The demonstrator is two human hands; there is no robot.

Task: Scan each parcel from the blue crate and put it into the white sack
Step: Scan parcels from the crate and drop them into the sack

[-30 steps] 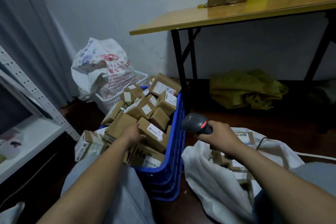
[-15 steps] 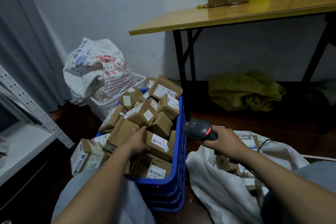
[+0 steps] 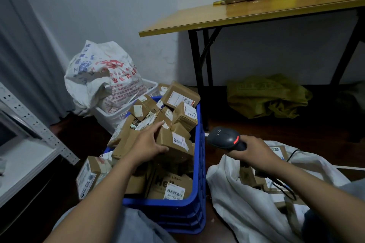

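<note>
Far left, a shelf (image 3: 23,162) stands apart from the work. Loose boxes (image 3: 88,175) lie on the floor against the crate's left side.

The crate (image 3: 164,203) is heaped above its rim with parcels, so most of the task is judged to remain.

The left grip (image 3: 147,144) is on one parcel (image 3: 173,145) on top of the heap, near the crate's right wall. Its fingers are spread across the parcel's left end and its thumb presses the near face. It is a wide clamp holding this parcel alone. The parcel's label faces up and right, towards the scanner, and this is judged deliberate, for reading.

The right grip (image 3: 256,150) is wrapped fully round the handle of the scanner (image 3: 225,138). The scanner's head is aimed left at the crate and a red light shows on it. The grip hovers over the sack (image 3: 237,203), whose mouth gapes just beside the crate's right wall, with parcels inside. That placement is judged to keep the drop short. The scan is not yet confirmed.
</note>
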